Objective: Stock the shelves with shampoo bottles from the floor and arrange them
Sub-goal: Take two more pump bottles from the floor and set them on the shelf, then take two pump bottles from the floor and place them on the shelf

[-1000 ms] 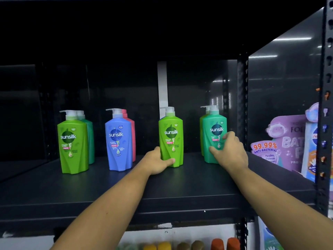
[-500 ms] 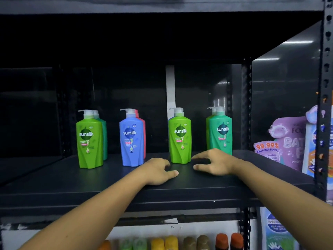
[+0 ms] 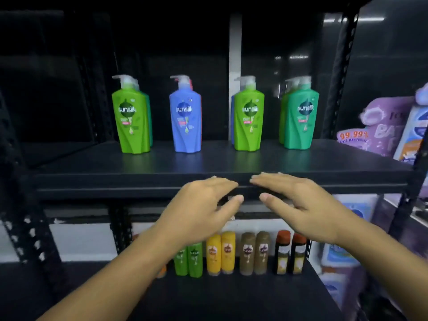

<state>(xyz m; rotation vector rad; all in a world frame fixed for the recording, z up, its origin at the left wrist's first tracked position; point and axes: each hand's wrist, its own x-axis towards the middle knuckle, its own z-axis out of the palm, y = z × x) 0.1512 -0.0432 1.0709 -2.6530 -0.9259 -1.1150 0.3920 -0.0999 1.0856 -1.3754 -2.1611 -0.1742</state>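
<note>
Four front Sunsilk pump bottles (image 3: 249, 121) upright mid-frame on the black shelf (image 3: 208, 164). Probably heavy, rigid, slick; best gripped round the body, not the pump. Left hand (image 3: 203, 205), right hand (image 3: 298, 202) below: empty, fingers spread.

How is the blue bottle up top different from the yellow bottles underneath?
The blue bottle is blue with a white pump on top; the yellow bottles have no pump, just rounded tops. The blue bottle stands on the upper shelf, the yellow bottles on the lower shelf. The blue bottle looks taller and wider. Both stand upright with labels facing out.
</note>
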